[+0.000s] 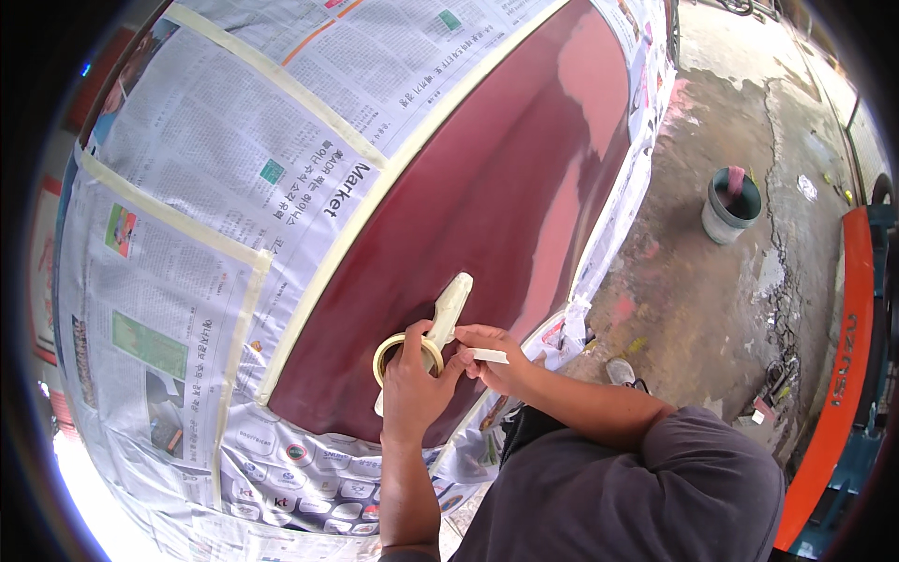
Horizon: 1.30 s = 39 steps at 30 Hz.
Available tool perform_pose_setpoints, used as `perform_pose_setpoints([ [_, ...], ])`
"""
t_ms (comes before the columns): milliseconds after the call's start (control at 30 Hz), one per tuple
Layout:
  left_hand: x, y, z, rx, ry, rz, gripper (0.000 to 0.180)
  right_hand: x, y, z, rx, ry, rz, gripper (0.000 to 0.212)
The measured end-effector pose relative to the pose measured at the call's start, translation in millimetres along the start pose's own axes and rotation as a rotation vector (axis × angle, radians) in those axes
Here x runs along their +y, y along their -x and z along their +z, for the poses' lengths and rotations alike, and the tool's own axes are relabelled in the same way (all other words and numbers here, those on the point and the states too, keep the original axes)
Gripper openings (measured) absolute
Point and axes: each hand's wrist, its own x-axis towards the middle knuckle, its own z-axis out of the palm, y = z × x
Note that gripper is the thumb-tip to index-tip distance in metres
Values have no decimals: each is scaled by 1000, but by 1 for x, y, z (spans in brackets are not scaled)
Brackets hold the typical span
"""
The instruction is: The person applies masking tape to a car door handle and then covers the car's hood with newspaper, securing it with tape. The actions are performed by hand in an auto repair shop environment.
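My left hand (414,391) grips a roll of masking tape (381,359), its fingers and thumb curled around the ring. Close beside it, my right hand (501,363) pinches a short pale strip of masking tape (489,356) that sticks out past the fingertips. Both hands hover over a door handle (453,304) wrapped in cream masking tape; its lower part is partly hidden behind the left hand and the roll. The handle sits on a dull dark red car panel (421,225) with pink patches (559,253) toward its right side.
Newspaper sheets (215,140) edged with masking tape cover the car around the panel. A bucket (726,223) with a pinkish cloth over its rim stands on the stained, cracked concrete floor (693,300). An orange metal panel (829,412) rises at the right. A shoe (620,372) shows below my right arm.
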Motion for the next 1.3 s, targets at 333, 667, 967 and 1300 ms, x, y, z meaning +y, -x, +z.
perform_pose_setpoints([
  [333,5,2,-4,-45,-19,-42,61,11,-5,39,319,208,-187,20],
  [667,11,3,-7,-105,-33,-71,65,14,-14,43,424,234,-231,24],
  [967,13,2,-6,-135,-59,-93,68,-11,8,42,379,-106,87,22],
  [1300,12,1,-8,-160,-50,-80,72,2,3,38,248,-52,49,18],
])
